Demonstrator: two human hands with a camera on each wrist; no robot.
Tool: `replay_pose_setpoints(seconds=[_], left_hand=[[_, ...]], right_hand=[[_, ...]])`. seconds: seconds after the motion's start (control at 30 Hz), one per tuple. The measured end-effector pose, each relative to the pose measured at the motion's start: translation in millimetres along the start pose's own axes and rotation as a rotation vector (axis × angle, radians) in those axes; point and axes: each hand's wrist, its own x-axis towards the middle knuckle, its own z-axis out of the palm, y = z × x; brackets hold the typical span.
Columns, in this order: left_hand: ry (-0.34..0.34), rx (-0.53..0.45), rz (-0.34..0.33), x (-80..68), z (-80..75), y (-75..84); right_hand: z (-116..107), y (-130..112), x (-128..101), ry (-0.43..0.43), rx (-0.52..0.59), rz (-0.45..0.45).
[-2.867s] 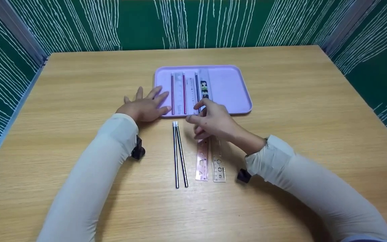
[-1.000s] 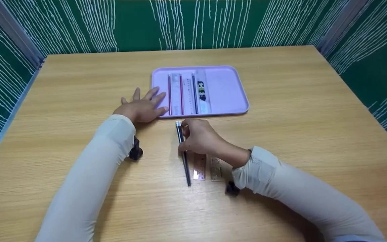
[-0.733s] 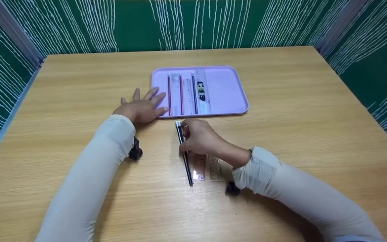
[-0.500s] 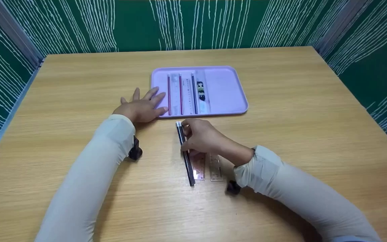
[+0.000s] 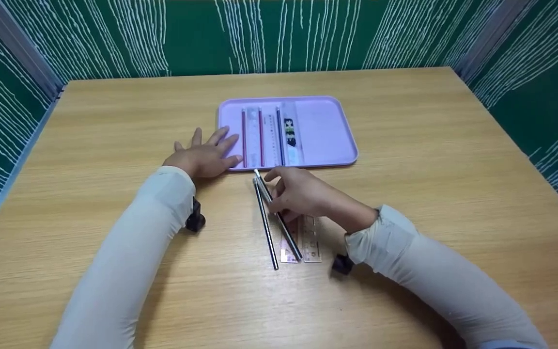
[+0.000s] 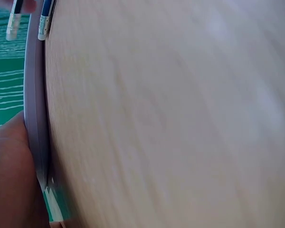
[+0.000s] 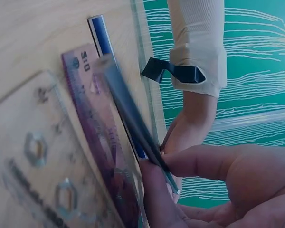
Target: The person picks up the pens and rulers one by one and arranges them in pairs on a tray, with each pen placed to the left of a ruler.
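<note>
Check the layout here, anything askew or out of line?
One thing: the dark pencil pinched in the right hand is raised and slanted, its lower end crossing over the pink ruler. The other pencil lies flat beside the rulers. Items in the purple tray sit parallel; the left hand rests flat at its edge.
</note>
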Motion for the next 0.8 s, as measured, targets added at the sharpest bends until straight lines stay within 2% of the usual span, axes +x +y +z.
replay_pose_setpoints(seconds=[0.43, 0.67, 0.8], left_hand=[[0.008, -0.007, 0.012, 0.7, 1.9, 0.0], [0.005, -0.031, 0.012, 0.5, 1.8, -0.8], [0.005, -0.037, 0.009, -0.4, 1.8, -1.5]], right_hand=[[-12, 17, -2, -0.047, 0.156, 0.0], [-17, 24, -3, -0.075, 0.27, 0.043], [-20, 25, -5, -0.087, 0.327, 0.039]])
